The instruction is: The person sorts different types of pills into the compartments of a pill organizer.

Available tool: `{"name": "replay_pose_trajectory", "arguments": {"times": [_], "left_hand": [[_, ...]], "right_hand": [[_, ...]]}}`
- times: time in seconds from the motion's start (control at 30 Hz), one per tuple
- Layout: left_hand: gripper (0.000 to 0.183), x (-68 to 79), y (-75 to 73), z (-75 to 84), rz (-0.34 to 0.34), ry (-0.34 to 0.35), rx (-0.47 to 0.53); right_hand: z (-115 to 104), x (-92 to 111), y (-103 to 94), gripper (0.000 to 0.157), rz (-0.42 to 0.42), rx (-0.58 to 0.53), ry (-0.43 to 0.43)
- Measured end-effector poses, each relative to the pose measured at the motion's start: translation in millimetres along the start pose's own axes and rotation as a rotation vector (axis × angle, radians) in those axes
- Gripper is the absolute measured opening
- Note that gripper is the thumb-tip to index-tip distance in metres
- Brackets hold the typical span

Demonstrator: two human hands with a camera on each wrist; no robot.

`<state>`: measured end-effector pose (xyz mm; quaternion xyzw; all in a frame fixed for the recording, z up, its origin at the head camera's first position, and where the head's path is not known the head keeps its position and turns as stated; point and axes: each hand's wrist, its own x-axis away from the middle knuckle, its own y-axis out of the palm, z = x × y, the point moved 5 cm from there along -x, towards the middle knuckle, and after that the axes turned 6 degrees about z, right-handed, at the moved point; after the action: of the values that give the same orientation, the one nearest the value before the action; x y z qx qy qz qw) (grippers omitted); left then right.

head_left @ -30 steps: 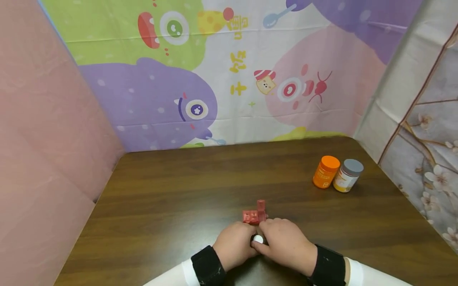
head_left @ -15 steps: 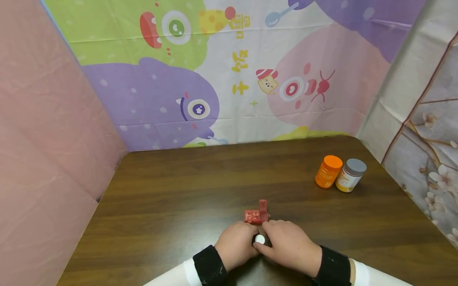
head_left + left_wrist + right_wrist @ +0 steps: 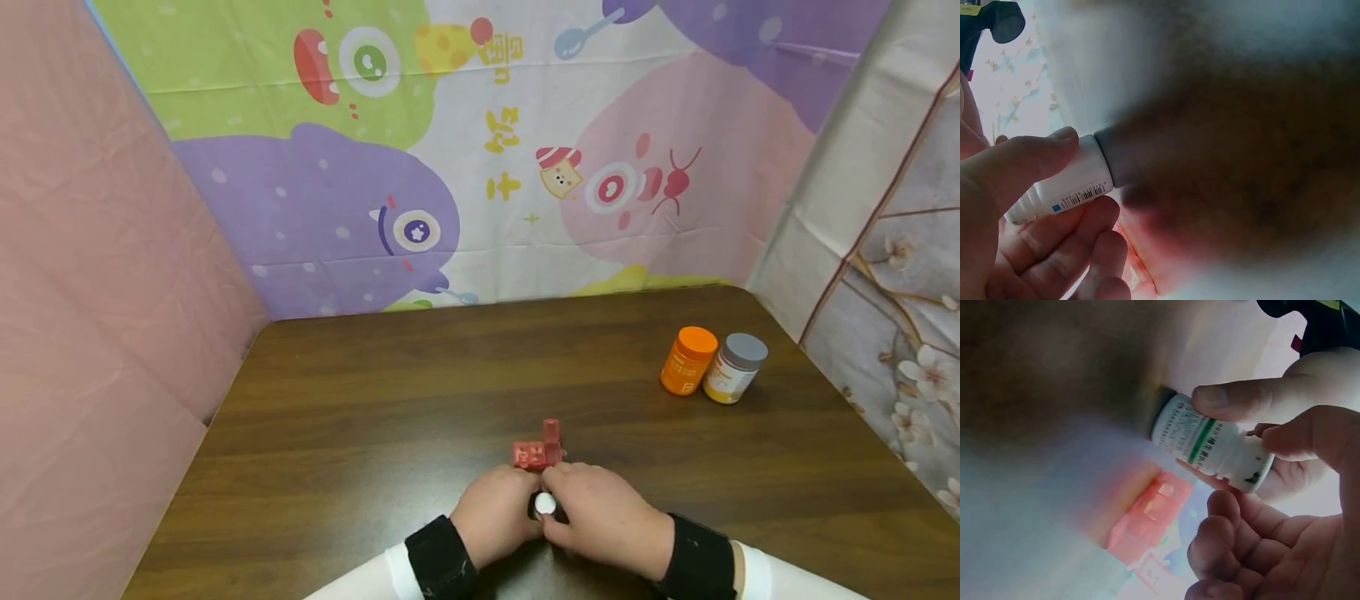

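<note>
A small white medicine bottle [image 3: 1194,434] with a green-striped label lies between both hands. My left hand [image 3: 491,515] grips its body, thumb on one side and fingers beneath, as the left wrist view shows. My right hand [image 3: 607,518] is at the white cap [image 3: 1250,465], its thumb and curled fingers at the cap's edge. From the head camera, only the round white cap top shows between the hands. Just beyond the fingers sits a red pill organizer [image 3: 531,454], one lid [image 3: 552,429] standing up; its near side is partly hidden by the hands.
An orange bottle [image 3: 687,362] and a grey-lidded jar [image 3: 735,369] stand side by side at the table's right rear. The wooden table [image 3: 375,392] ends at a cartoon-print cloth behind, with a pink cloth on the left and a floral one on the right.
My right thumb has shifted from over the bottle's top to its near side, baring more of the white cap. The left hand and pill organizer stay put.
</note>
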<state>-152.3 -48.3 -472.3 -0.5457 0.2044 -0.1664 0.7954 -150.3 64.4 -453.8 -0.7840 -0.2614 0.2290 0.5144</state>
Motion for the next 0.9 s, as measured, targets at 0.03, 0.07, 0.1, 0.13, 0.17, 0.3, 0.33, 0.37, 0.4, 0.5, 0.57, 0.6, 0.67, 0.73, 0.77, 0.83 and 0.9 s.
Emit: {"name": "replay_pose_trajectory", "arguments": {"times": [0.03, 0.07, 0.1, 0.13, 0.17, 0.3, 0.33, 0.37, 0.4, 0.5, 0.57, 0.6, 0.67, 0.73, 0.77, 0.83, 0.9], "left_hand": [[0.017, 0.3, 0.1, 0.0, 0.003, 0.002, 0.001], [0.017, 0.6, 0.0, 0.0, 0.007, 0.005, 0.003], [0.017, 0.8, -0.1, 0.2, 0.011, 0.008, 0.006], [0.018, 1.0, -0.1, 0.3, 0.016, 0.011, 0.006], [0.018, 1.2, 0.0, 0.4, 0.021, 0.015, 0.007], [0.017, 1.2, -0.6, 1.0, 0.043, 0.03, 0.002], [0.016, 1.1, -0.8, 1.2, 0.045, 0.032, -0.002], [0.015, 0.8, -0.8, 1.3, 0.044, 0.033, -0.004], [0.015, 0.5, -0.9, 1.4, 0.043, 0.034, -0.003], [0.016, -0.1, -0.7, 1.1, 0.029, 0.024, 0.002], [0.016, -0.3, -0.9, 0.5, 0.02, 0.012, 0.007], [0.017, -0.2, -1.0, 0.1, 0.018, 0.008, 0.009], [0.017, -0.2, -1.2, -0.4, 0.016, 0.0, 0.008], [0.016, 0.1, -1.7, -0.3, 0.018, -0.002, 0.006], [0.015, 0.5, -2.0, 0.0, 0.021, -0.001, 0.005], [0.015, 1.1, -3.0, 1.1, 0.035, 0.006, 0.002], [0.016, 2.0, -4.2, 2.4, 0.058, 0.019, 0.0]], "right_hand": [[0.9, 0.6, 0.1, 0.019, -0.006, -0.013, 0.012], [2.1, 1.2, 0.2, 0.022, -0.005, -0.017, 0.028], [3.3, 1.7, 0.5, 0.025, -0.006, -0.02, 0.047], [4.4, 2.0, 1.0, 0.027, -0.003, -0.015, 0.064], [5.1, 2.2, 1.2, 0.029, 0.004, 0.0, 0.074], [3.4, 0.1, 2.0, 0.03, 0.043, 0.063, 0.059], [2.5, -0.4, 2.4, 0.029, 0.048, 0.071, 0.049], [1.3, -1.1, 2.6, 0.027, 0.051, 0.071, 0.04], [0.3, -1.6, 2.6, 0.025, 0.053, 0.068, 0.033], [-1.5, -2.1, 1.9, 0.022, 0.05, 0.06, 0.025], [-3.1, -2.5, 0.5, 0.021, 0.049, 0.058, 0.016], [-3.6, -2.6, 0.1, 0.021, 0.05, 0.06, 0.01], [-3.7, -2.7, 0.1, 0.019, 0.048, 0.05, 0.005], [-3.5, -2.3, -0.2, 0.017, 0.047, 0.019, 0.01], [-3.2, -2.2, -0.9, 0.016, 0.046, -0.007, 0.017], [-2.5, -1.4, -3.3, 0.014, 0.043, -0.067, 0.037], [-2.0, -0.3, -7.9, 0.013, 0.044, -0.121, 0.065]]}}
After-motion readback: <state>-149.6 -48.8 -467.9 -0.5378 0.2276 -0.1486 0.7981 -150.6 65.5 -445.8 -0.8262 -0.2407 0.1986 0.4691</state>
